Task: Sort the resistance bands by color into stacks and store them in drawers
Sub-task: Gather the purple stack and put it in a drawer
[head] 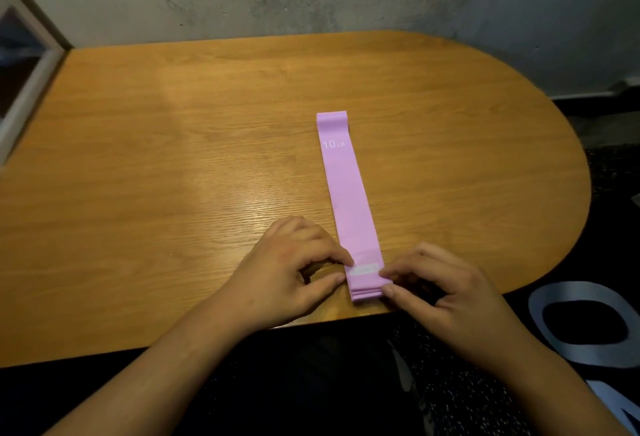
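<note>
Layers of purple bands point(346, 193) lie in one long stack reaching the counter's point(173, 158) near edge, right of middle; I can't count them. The left hand point(287, 272) and right hand point(446, 293) each pinch one side of the near end, fingertips partly covering a blurred white label. Beyond the near right edge, a grey band point(581, 289) is cut off.

White print "10 LB" stands near the far end of the lilac resistance band point(347, 193). A white mark at its near end is unreadable.
</note>
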